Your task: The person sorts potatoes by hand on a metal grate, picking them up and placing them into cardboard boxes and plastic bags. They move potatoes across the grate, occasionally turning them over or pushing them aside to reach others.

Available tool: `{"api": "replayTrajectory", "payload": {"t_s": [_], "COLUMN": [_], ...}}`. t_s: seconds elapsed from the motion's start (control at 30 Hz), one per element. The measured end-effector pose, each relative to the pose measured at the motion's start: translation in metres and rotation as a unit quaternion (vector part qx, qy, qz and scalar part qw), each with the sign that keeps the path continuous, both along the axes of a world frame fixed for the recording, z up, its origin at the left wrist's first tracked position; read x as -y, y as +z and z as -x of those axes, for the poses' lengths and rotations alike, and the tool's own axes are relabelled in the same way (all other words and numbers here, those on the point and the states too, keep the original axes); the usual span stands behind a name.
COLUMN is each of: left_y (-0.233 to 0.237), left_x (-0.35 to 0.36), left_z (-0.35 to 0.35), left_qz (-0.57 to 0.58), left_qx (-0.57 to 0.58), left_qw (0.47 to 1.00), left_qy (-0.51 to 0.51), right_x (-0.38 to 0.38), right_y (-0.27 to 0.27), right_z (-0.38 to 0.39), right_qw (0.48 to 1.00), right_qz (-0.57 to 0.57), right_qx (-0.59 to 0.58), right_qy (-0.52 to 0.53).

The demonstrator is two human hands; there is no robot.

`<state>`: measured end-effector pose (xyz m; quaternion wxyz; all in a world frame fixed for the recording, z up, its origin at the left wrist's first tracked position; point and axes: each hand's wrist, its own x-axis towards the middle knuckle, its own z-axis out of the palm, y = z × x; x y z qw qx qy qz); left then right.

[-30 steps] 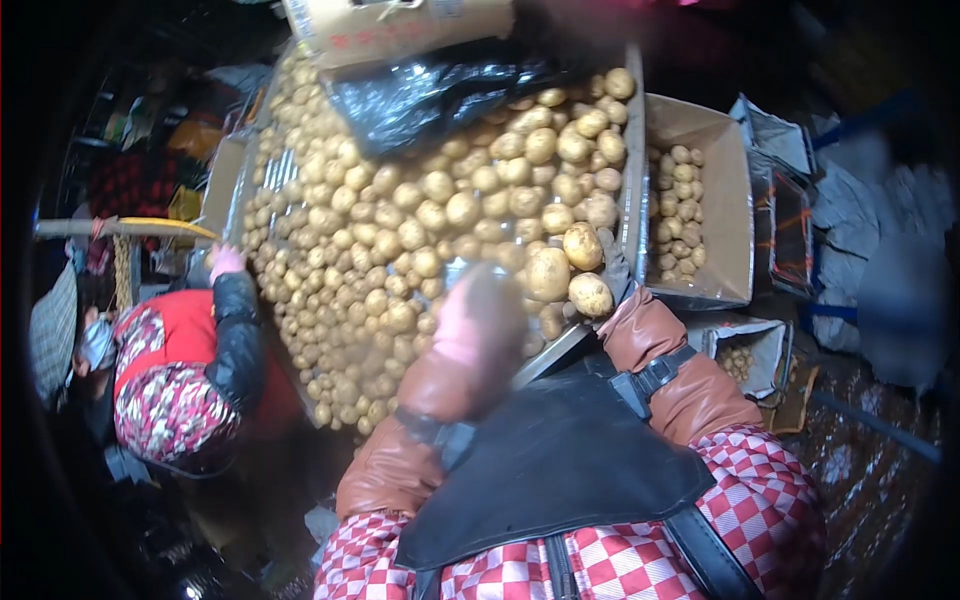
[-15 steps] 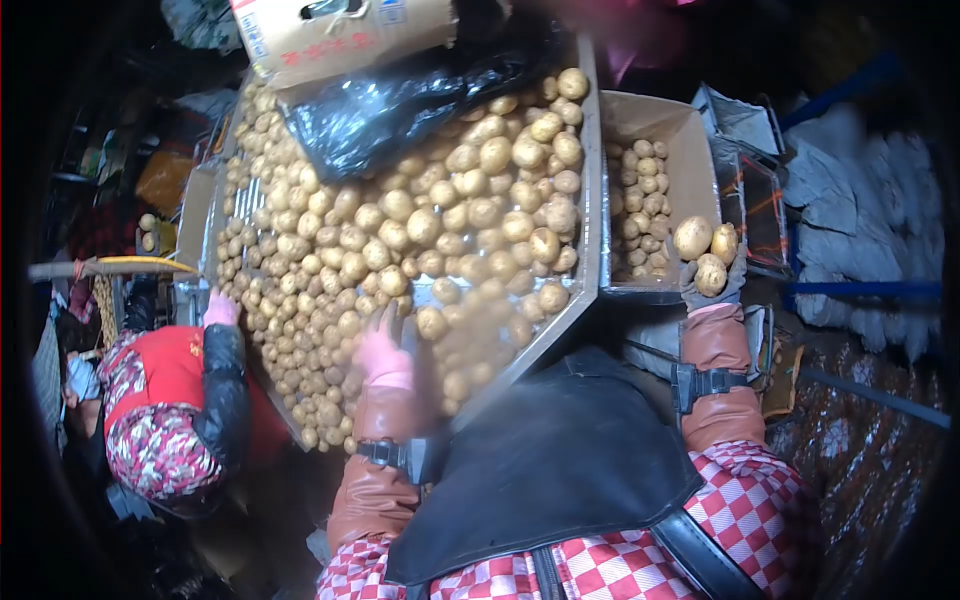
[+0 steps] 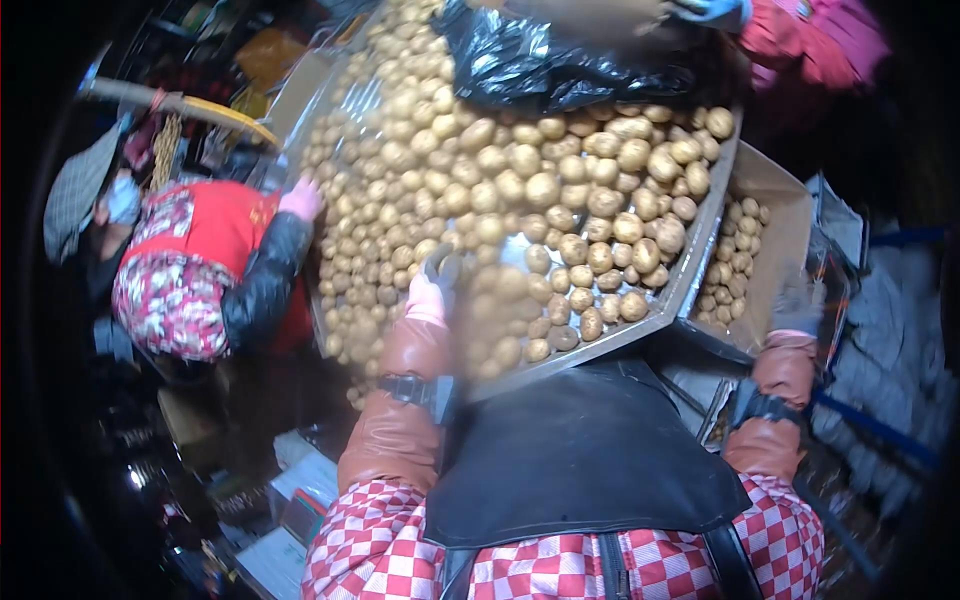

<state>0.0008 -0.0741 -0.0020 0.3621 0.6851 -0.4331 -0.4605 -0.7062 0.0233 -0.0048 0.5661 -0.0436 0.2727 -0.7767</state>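
Observation:
Pale potatoes (image 3: 541, 190) of mixed sizes cover a wide metal-edged sorting table (image 3: 598, 352). My left hand (image 3: 436, 285), in a pink and grey glove, is low over them with its fingers apart, touching or just above the nearest ones. A smear on the view blurs the potatoes beside it. At the outer edge of a cardboard box (image 3: 783, 205) is my right hand (image 3: 797, 308), gloved in grey. Motion blurs it, but its fingers look stretched out and no potato shows in it. Smaller potatoes (image 3: 738, 245) lie inside that box.
Black plastic sheeting (image 3: 560, 60) lies across the table's far side. A person in a red vest (image 3: 225, 235) works on the left, one pink-gloved hand at the table edge. Another person's pink sleeve (image 3: 800, 45) reaches in at the top right. White sacks (image 3: 890, 340) stand on the right.
Several potatoes held in my right hand are gone from it, and that hand is now at the box's outer edge. The view has turned, shifting the table rightward. My left hand remains over the potatoes.

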Motion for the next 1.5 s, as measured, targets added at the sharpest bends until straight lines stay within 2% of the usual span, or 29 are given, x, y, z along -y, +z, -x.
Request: {"api": "replayTrajectory", "payload": {"t_s": [0.07,0.13,0.17,0.2,0.27,0.33,0.37,0.43,0.47,0.53,0.6,0.67,0.7,0.77,0.8,0.83,0.87,0.9,0.93,0.97,1.07,1.1,1.2,1.23,1.3,1.33,1.4,1.43,1.5], "left_y": [0.031,0.066,0.082,0.094,0.105,0.109,0.109,0.103,0.098,0.09,0.087,0.108,0.087,0.148,0.165,0.181,0.183,0.184,0.158,0.145,0.147,0.139,0.118,0.108,0.087,0.083,0.084,0.112,0.109], "left_x": [-0.014,-0.028,-0.033,-0.035,-0.033,-0.024,-0.017,-0.004,0.01,0.036,0.047,0.056,0.051,0.025,0.025,0.025,0.022,0.022,0.033,0.043,0.062,0.073,0.1,0.1,0.097,0.094,0.102,0.092,0.075], "left_z": [0.014,0.041,0.055,0.066,0.084,0.087,0.089,0.085,0.086,0.096,0.099,0.096,0.09,0.099,0.104,0.108,0.117,0.125,0.122,0.122,0.14,0.152,0.185,0.188,0.197,0.2,0.195,0.198,0.191], "left_qz": [-0.019,-0.008,0.016,0.051,0.077,-0.029,-0.102,0.05,0.016,-0.05,-0.049,-0.058,-0.018,-0.14,-0.156,-0.173,-0.129,-0.088,-0.01,0.068,0.057,0.037,-0.089,-0.063,-0.013,-0.04,-0.09,-0.103,-0.064], "left_qx": [-0.08,-0.054,-0.002,0.068,0.123,-0.002,-0.081,0.159,0.233,0.375,0.422,0.422,0.389,0.163,0.122,0.083,0.121,0.157,0.169,0.186,0.322,0.372,0.418,0.426,0.441,0.418,0.378,0.364,0.387], "left_qw": [0.996,0.998,0.997,0.991,0.981,0.997,0.991,0.979,0.96,0.895,0.865,0.86,0.894,0.954,0.958,0.96,0.963,0.962,0.971,0.971,0.914,0.894,0.871,0.877,0.883,0.895,0.913,0.92,0.909], "left_qy": [0.023,-0.028,-0.07,-0.108,-0.129,-0.078,-0.034,-0.117,-0.157,-0.235,-0.269,-0.282,-0.222,-0.211,-0.208,-0.204,-0.205,-0.206,-0.17,-0.135,-0.24,-0.247,-0.242,-0.213,-0.163,-0.15,-0.121,-0.099,-0.14], "right_x": [0.041,0.054,0.063,0.067,0.074,0.083,0.085,0.086,0.084,0.082,0.082,0.084,0.083,0.084,0.084,0.08,0.077,0.074,0.071,0.071,0.072,0.076,0.074,0.073,0.072,0.069,0.069,0.068,0.064], "right_y": [0.041,0.075,0.078,0.079,0.141,0.117,0.118,0.11,0.083,0.079,0.084,0.074,0.071,0.089,0.097,0.082,0.081,0.084,0.093,0.081,0.08,0.073,0.052,0.054,0.06,0.06,0.052,0.063,0.077], "right_z": [-0.143,-0.246,-0.277,-0.31,-0.383,-0.405,-0.411,-0.41,-0.4,-0.397,-0.394,-0.39,-0.383,-0.375,-0.37,-0.365,-0.366,-0.368,-0.371,-0.372,-0.369,-0.367,-0.349,-0.347,-0.34,-0.334,-0.325,-0.325,-0.322], "right_qw": [0.988,0.957,0.927,0.885,0.804,0.783,0.781,0.781,0.785,0.797,0.809,0.831,0.827,0.818,0.81,0.794,0.762,0.813,0.835,0.838,0.842,0.866,0.862,0.878,0.882,0.884,0.886,0.893,0.89], "right_qz": [-0.138,-0.134,-0.124,-0.094,-0.186,-0.177,-0.219,-0.247,-0.232,-0.25,-0.307,-0.29,-0.292,-0.239,-0.186,-0.048,0.079,-0.026,-0.133,-0.126,-0.121,-0.167,-0.125,-0.133,-0.122,-0.115,-0.099,-0.083,-0.057], "right_qx": [-0.064,-0.096,-0.012,-0.028,-0.204,-0.113,-0.1,-0.115,-0.143,-0.125,-0.032,-0.012,-0.024,0.0,0.037,-0.127,-0.292,-0.151,-0.002,0.112,0.211,0.147,0.219,0.174,0.199,0.214,0.23,0.236,0.279], "right_qy": [0.009,0.237,0.354,0.456,0.526,0.586,0.577,0.562,0.557,0.536,0.5,0.474,0.48,0.523,0.554,0.592,0.572,0.562,0.535,0.518,0.482,0.447,0.439,0.426,0.409,0.398,0.391,0.375,0.356]}}
